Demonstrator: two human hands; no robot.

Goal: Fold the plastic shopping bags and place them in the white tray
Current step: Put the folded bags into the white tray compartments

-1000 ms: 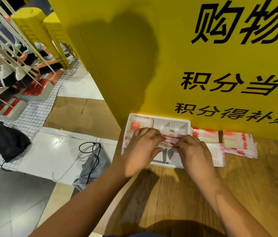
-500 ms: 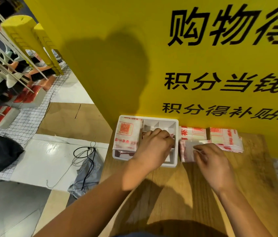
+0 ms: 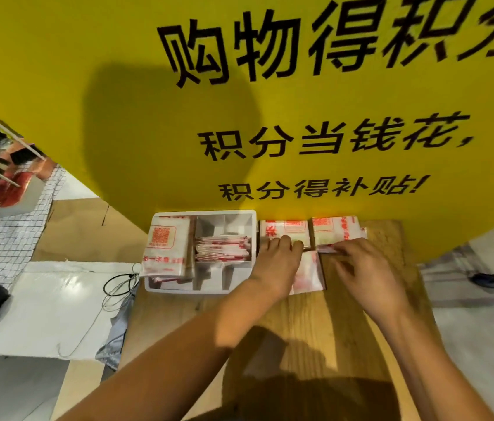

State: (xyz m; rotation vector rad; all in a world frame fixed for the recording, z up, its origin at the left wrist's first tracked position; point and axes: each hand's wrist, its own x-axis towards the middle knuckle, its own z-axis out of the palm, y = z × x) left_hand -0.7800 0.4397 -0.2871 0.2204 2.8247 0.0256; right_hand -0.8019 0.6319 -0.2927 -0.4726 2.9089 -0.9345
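1. The white tray [image 3: 185, 290] sits at the 10 o'clock corner of the wooden table [image 3: 330, 329]. Its far rim is against the yellow board [image 3: 88, 86], which carries black lettering.
2. The tray's 9 o'clock compartment holds the QR-code stack [image 3: 165, 247] of folded bags, lying flat and rising above the rim. The centre compartment holds thinner folded bags [image 3: 223, 249], also stacked flat.
3. Just beside the tray at 3 o'clock lies the middle pile [image 3: 285, 226] of folded bags. The right pile [image 3: 335, 230] lies further toward 3 o'clock, close against the middle pile. Both are outside the tray.
4. At 6 o'clock from the middle pile lies 1 loose bag [image 3: 309, 271], partly covered by the left hand [image 3: 276, 262].
5. The left hand is palm down with its fingers nearly straight. It presses on the near edge of the middle pile and on the loose bag, and grasps nothing.
6. The right hand [image 3: 367, 275] has its fingers and thumb curled. They pinch the near edge of the right pile at its 7 o'clock corner, though the fingertips are blurred.
7. On the floor at 8 o'clock from the table lies a grey pouch [image 3: 118, 329] with a black cord [image 3: 118, 281].
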